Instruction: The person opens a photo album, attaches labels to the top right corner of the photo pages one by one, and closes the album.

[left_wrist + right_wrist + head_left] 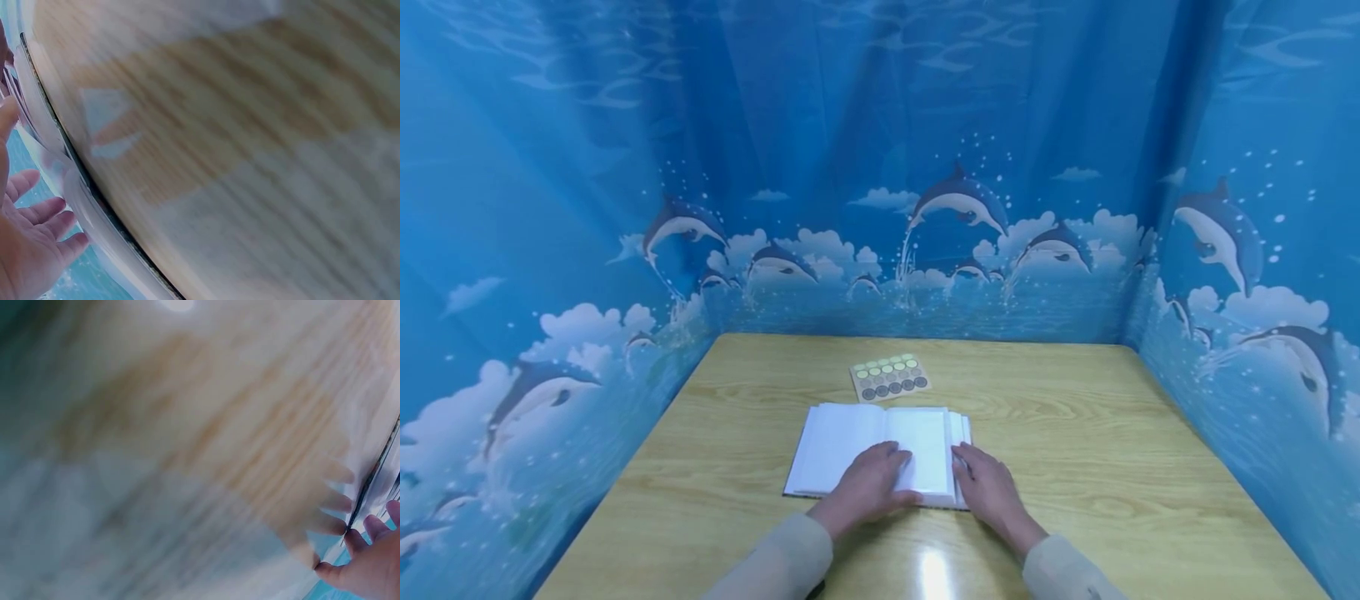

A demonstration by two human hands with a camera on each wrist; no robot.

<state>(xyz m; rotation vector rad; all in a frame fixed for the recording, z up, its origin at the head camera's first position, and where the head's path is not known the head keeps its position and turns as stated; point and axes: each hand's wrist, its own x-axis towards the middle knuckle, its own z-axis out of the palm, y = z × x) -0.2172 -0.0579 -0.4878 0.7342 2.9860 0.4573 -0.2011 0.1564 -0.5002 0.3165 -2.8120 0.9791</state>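
Note:
An open book (842, 446) with blank white pages and a thin dark cover edge lies flat on the table, at the lower middle of the head view. My left hand (872, 483) rests over the lower middle of the book, its thumb and fingers spread on the right-hand page. At the book's right edge, my right hand (988, 487) touches the outer page edges with its fingertips. The right wrist view shows the right fingers (359, 542) fairly straight beside the cover edge. Left fingers (44, 211) appear extended in the left wrist view.
Behind the book lies a small card (891, 377) with rows of pale green and grey round discs. The glossy wood-grain table (1075, 417) reflects the hands. Blue dolphin-print curtains (865, 108) enclose its back and both sides.

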